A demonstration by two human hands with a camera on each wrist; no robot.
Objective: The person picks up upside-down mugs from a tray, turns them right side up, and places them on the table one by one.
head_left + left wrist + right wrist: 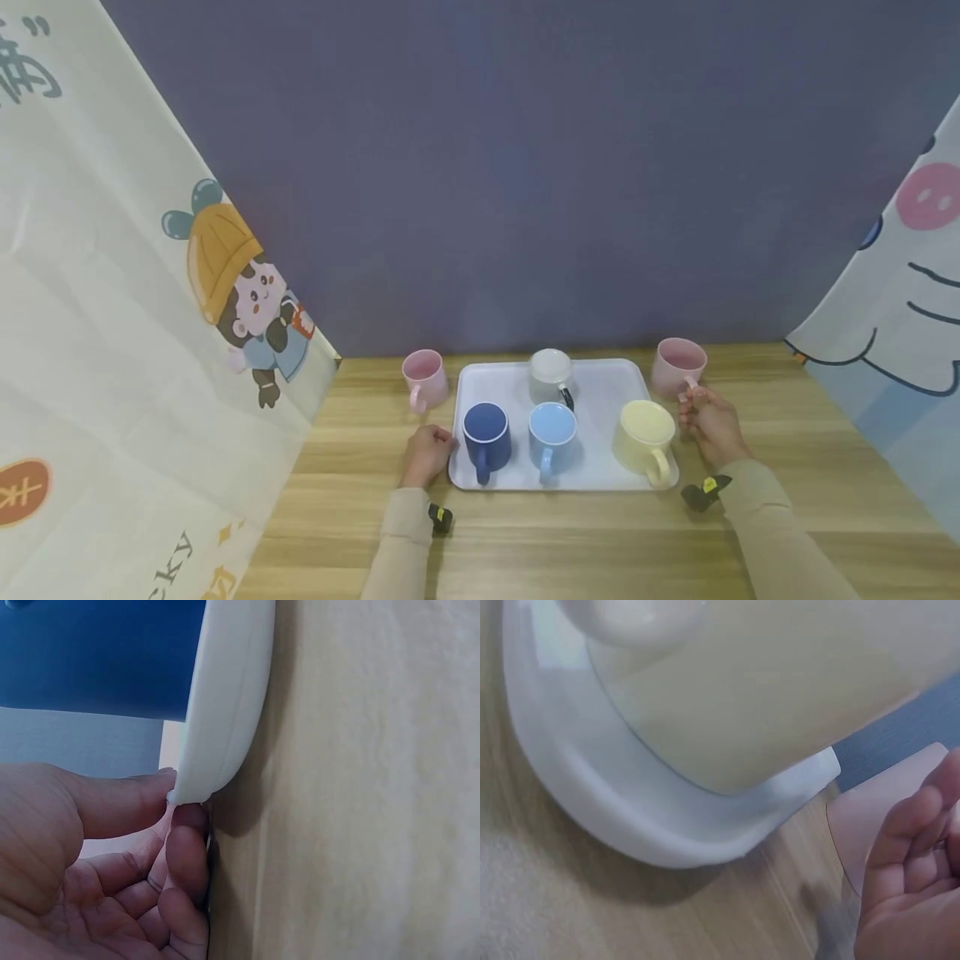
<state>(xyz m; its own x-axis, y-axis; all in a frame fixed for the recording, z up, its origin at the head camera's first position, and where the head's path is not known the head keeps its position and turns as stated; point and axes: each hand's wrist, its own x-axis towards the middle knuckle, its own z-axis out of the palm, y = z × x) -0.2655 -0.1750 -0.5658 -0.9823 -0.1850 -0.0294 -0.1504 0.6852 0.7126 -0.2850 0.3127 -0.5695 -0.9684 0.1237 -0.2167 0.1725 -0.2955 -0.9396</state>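
A white tray lies on the wooden table, and my left hand pinches its left rim between thumb and fingertips. In the left wrist view the thumb lies on the rim's upper side, with fingers under it. On the tray stand a dark blue mug, a light blue mug, a pale yellow mug and a clear glass mug. My right hand holds the handle of a pink mug beyond the tray's right side; its curled fingers mostly hide the handle.
Another pink mug stands left of the tray, its handle toward me. Behind the table rises a dark grey-blue partition. Printed cloths hang at the left and right. Bare wooden table lies in front of the tray.
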